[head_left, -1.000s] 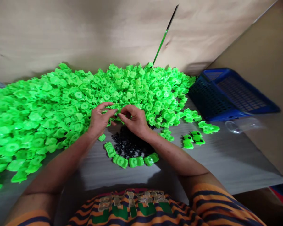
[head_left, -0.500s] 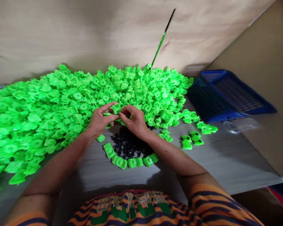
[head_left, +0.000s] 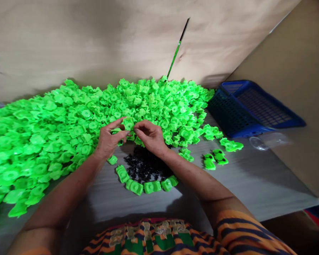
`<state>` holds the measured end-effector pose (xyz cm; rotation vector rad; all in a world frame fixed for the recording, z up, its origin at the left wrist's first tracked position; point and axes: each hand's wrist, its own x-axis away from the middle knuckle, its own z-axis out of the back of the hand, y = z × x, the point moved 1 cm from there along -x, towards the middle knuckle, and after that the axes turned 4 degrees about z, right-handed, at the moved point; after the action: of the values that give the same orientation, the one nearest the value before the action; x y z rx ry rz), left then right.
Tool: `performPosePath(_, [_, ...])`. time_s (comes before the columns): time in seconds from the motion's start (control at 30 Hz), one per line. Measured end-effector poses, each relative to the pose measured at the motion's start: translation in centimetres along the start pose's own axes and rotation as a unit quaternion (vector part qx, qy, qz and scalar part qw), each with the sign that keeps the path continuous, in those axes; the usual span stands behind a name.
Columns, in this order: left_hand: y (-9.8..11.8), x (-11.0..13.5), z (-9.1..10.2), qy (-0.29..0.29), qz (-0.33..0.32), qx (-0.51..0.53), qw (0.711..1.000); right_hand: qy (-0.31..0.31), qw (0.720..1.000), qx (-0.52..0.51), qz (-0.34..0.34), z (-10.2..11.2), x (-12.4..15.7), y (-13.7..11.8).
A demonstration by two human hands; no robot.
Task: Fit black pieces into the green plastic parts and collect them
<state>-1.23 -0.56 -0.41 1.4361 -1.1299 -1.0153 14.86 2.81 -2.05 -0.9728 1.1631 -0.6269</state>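
My left hand (head_left: 108, 138) pinches a small bright green plastic piece (head_left: 128, 123) between thumb and fingers, just above the table. My right hand (head_left: 150, 136) is right beside it, its fingertips pinched together at the same piece; what they hold is too small to make out. Both hands hover at the near edge of a big heap of green plastic pieces (head_left: 69, 120). Under the wrists lies a small pile of tiny black parts (head_left: 145, 166), ringed by a short row of green pieces (head_left: 143, 185).
A blue mesh basket (head_left: 252, 106) sits at the right against a cardboard wall. Two finished-looking green pieces with black parts (head_left: 214, 159) lie right of my arm. A thin green-black rod (head_left: 177, 51) leans on the back board. A clear plastic bag (head_left: 268, 141) lies near the basket.
My hands stayed together at the heap's edge; the green piece has turned upright between the fingers. The view has shifted slightly, so everything sits a little lower and further left.
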Motion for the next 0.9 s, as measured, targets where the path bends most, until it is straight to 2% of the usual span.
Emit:
performPosePath(0.17, [0.65, 0.31, -0.31, 0.008, -0.003, 0.005, 1.0, -0.003, 0.999, -0.048, -0.022, 0.13, -0.16, -0.31])
performPosePath(0.9, [1.09, 0.59, -0.28, 0.021, -0.026, -0.032, 0.999, 0.008, 0.996, -0.066, -0.057, -0.13, -0.19, -0.45])
